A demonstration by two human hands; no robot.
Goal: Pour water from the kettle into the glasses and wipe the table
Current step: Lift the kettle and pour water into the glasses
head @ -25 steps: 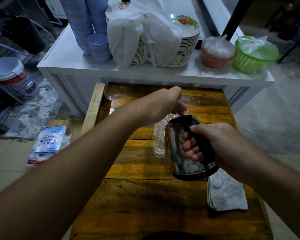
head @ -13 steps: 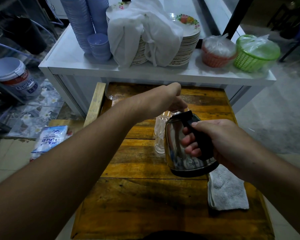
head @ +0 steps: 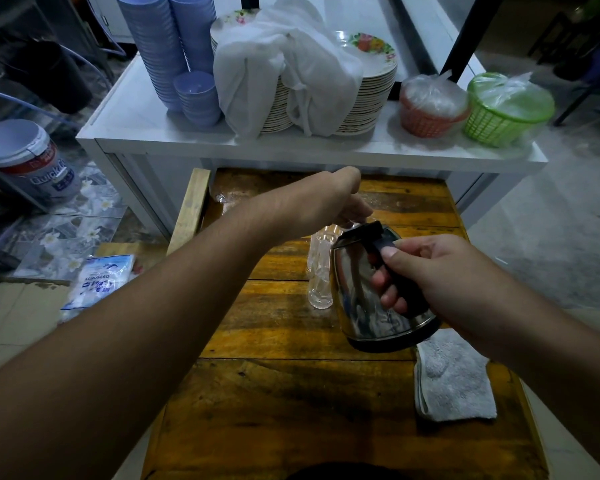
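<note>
A steel kettle (head: 361,292) with a black handle hangs tilted over the wooden table (head: 291,393). My right hand (head: 440,271) grips its handle. My left hand (head: 326,202) reaches over the kettle's top, its fingers closed at the rim of something clear behind the lid; what they hold is hidden. A clear glass (head: 319,271) stands upright just left of the kettle, partly behind it. A grey folded cloth (head: 454,379) lies on the table's right side under my right wrist.
Behind the table stands a white counter (head: 153,133) with stacked blue bowls (head: 167,46), plates under a white cloth (head: 291,64), and an orange basket (head: 430,109) and a green basket (head: 506,109). A paint bucket (head: 28,161) and a plastic packet (head: 97,282) sit on the floor at left.
The kettle has risen slightly and tipped less, its lid now nearer my left hand. My left hand has shifted a little to the right above it.
</note>
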